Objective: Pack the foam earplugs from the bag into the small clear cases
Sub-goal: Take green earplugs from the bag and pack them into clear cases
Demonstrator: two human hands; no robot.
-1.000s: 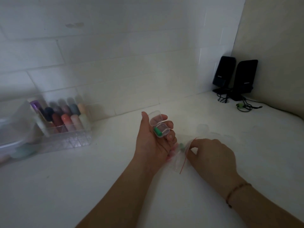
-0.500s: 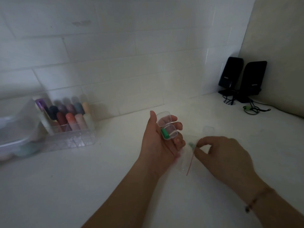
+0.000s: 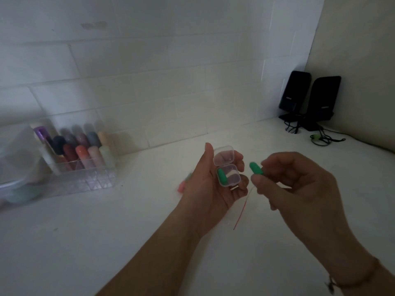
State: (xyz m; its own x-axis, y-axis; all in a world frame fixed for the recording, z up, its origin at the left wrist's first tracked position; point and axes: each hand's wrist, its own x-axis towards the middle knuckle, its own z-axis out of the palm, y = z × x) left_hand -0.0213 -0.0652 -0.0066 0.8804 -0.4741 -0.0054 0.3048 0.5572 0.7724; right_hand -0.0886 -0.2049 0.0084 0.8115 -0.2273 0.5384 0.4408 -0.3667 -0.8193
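nearest the camera: bracelet (image 3: 350, 284) on the right wrist, low at the frame's right edge. right hand (image 3: 299, 184) raised above the counter (image 3: 106, 231), thumb and forefinger pinching a green foam earplug (image 3: 256, 168) by one end, rounded free end pointing left toward the case; remaining fingers loosely curled. left hand (image 3: 210, 184) palm up, just left of the right hand, fingers curled round a small clear case (image 3: 227, 170) resting on them. case lid hinged open and tilted away toward the wall; base facing up with a second green earplug (image 3: 222, 176) lying along its left side, remainder of the base showing bare. held earplug just beside the case's right edge, apart from it, not inside. beneath and between the two hands: clear bag with a red zip line (image 3: 241, 210) flat on the counter, mostly hidden by the hands; contents not discernible. pink object (image 3: 181, 186) partly visible on the counter behind the left hand; blurred, type not determinable. farther left, against the tiled wall (image 3: 149, 71): clear organiser (image 3: 83, 167) holding rows of coloured cylindrical items, beside a translucent container (image 3: 15, 167) at the frame edge. far right corner: two black speakers (image 3: 310, 97) with cables (image 3: 320, 138) trailing on the counter.
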